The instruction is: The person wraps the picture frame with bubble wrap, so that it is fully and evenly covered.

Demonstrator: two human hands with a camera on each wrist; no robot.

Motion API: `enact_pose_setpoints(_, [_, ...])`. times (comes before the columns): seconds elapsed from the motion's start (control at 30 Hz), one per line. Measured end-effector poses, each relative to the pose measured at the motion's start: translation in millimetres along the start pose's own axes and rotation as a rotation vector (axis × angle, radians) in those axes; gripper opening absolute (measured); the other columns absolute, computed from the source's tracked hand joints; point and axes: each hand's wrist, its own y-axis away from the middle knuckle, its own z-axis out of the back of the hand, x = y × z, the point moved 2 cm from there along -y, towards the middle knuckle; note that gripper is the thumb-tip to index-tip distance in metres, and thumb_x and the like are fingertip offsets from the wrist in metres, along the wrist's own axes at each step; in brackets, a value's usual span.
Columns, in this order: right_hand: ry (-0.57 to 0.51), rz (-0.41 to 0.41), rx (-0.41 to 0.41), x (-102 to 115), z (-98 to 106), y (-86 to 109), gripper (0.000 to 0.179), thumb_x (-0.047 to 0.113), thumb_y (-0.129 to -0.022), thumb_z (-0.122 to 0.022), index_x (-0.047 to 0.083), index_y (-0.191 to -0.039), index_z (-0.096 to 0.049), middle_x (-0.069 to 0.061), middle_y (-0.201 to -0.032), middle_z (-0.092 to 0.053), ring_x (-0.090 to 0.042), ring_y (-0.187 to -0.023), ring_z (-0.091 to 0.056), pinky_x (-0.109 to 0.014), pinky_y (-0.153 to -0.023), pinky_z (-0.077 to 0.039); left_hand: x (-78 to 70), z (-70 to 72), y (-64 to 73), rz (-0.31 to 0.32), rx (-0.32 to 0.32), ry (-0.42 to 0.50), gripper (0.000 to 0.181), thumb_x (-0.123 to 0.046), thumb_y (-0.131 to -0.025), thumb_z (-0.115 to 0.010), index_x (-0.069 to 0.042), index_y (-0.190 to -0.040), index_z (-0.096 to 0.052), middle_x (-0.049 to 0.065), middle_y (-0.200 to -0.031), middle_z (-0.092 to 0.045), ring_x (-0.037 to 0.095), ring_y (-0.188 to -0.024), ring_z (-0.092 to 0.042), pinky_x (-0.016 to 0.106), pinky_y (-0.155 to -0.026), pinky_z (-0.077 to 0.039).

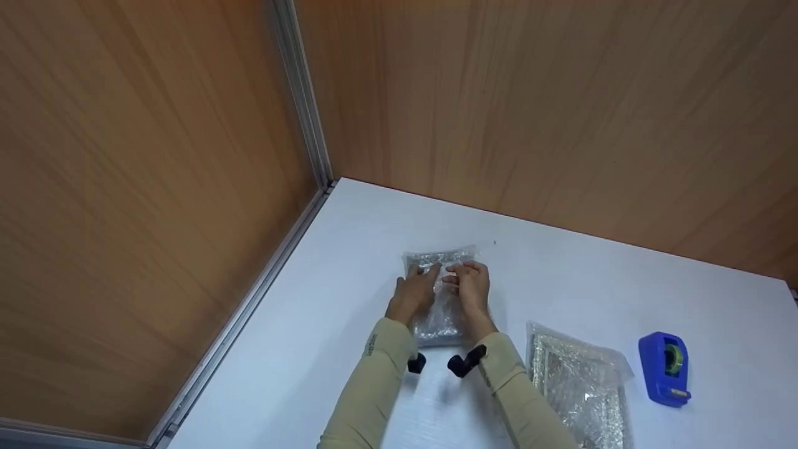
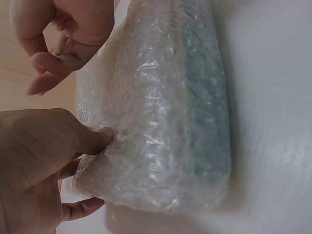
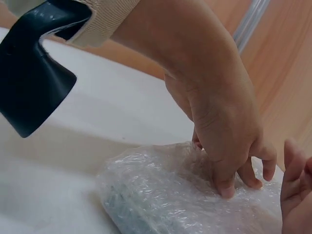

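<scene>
A bubble-wrapped package point(image 1: 439, 321) lies on the white table beneath both hands; its greenish side shows through the clear wrap in the left wrist view. My left hand point(image 1: 416, 292) grips the wrap near the far end, its thumb point(image 2: 105, 136) on top and other fingers spread toward the edge. Just right of it, my right hand point(image 1: 472, 288) is over the package with bent fingers. Those fingertips point(image 2: 41, 85) come close together above the wrap in the left wrist view; whether they pinch something thin and clear cannot be told. At the right wrist view's edge, the right hand point(image 3: 297, 200) shows only partly.
Another bubble-wrapped item point(image 1: 580, 386) lies beside the right forearm. Further right stands a blue tape dispenser point(image 1: 664, 369) with a roll in it. Wood-grain panels point(image 1: 530, 112) border the table's back and left, joined by a metal post point(image 1: 303, 93).
</scene>
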Motion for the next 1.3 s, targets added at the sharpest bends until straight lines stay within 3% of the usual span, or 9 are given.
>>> enact_pose_setpoints(0.1, [0.019,0.008,-0.014,1,0,-1.1,0.029,0.009,-0.091,-0.052,0.002,-0.116,-0.038,-0.014,-0.095,-0.065,-0.02,-0.072,-0.067,-0.037,-0.065,-0.054,-0.1,0.4,-0.5,0.009,0.007,0.004,0.06,-0.016,-0.093,-0.052,-0.029,-0.145,-0.025,0.008,-0.138,-0.044,0.024,-0.134,-0.026,0.053,-0.107,-0.023])
enact_pose_setpoints(0.3, [0.037,-0.119,0.01,-8,-3,1.7,0.035,-0.003,-0.089,-0.047,-0.006,-0.121,-0.033,-0.025,-0.103,-0.063,-0.024,-0.074,-0.069,-0.031,-0.062,-0.056,0.6,1.0,1.3,-0.018,-0.01,0.006,0.06,-0.011,-0.093,-0.051,-0.033,-0.144,-0.027,0.009,-0.134,-0.047,0.026,-0.131,-0.03,0.053,-0.104,-0.028])
enact_pose_setpoints(0.47, [0.063,-0.149,0.013,-12,-3,4.4,0.04,-0.007,-0.087,-0.047,-0.009,-0.124,-0.033,-0.025,-0.096,-0.065,-0.024,-0.073,-0.069,-0.026,-0.058,-0.055,2.0,0.7,3.5,-0.031,0.0,0.035,0.058,-0.014,-0.095,-0.049,-0.038,-0.143,-0.027,0.011,-0.138,-0.04,0.03,-0.128,-0.034,0.052,-0.103,-0.031])
enact_pose_setpoints(0.63, [0.099,-0.169,0.031,-13,-1,4.2,0.041,-0.008,-0.085,-0.048,-0.011,-0.124,-0.037,-0.022,-0.089,-0.066,-0.019,-0.066,-0.068,-0.024,-0.056,-0.054,2.2,0.9,3.0,-0.061,0.047,0.001,0.058,-0.013,-0.096,-0.044,-0.04,-0.144,-0.024,-0.002,-0.149,-0.028,0.029,-0.137,-0.02,0.057,-0.107,-0.02])
enact_pose_setpoints(0.87, [0.099,-0.185,0.043,-16,0,2.3,0.049,-0.007,-0.087,-0.049,-0.016,-0.131,-0.031,-0.026,-0.098,-0.062,-0.018,-0.065,-0.067,-0.025,-0.06,-0.056,-0.3,-0.2,0.9,-0.083,0.064,-0.051,0.059,-0.006,-0.095,-0.042,-0.041,-0.141,-0.03,-0.007,-0.151,-0.023,0.03,-0.139,-0.013,0.06,-0.105,-0.02])
enact_pose_setpoints(1.1, [0.168,-0.163,0.089,-19,2,4.3,0.013,-0.004,-0.086,-0.053,-0.009,-0.095,-0.06,-0.015,-0.075,-0.067,-0.016,-0.061,-0.065,-0.023,-0.053,-0.053,-1.8,-0.1,0.8,-0.106,0.064,-0.128,0.054,-0.01,-0.096,-0.042,-0.038,-0.141,-0.032,-0.005,-0.152,-0.022,0.032,-0.138,-0.014,0.061,-0.102,-0.026])
enact_pose_setpoints(1.3, [0.17,-0.177,0.109,-23,5,5.7,0.01,-0.003,-0.085,-0.055,-0.006,-0.095,-0.054,-0.015,-0.079,-0.065,-0.016,-0.061,-0.062,-0.023,-0.052,-0.051,-1.7,1.3,1.6,-0.121,0.052,-0.151,0.054,-0.01,-0.096,-0.045,-0.038,-0.141,-0.033,-0.005,-0.151,-0.023,0.031,-0.137,-0.018,0.06,-0.101,-0.03])
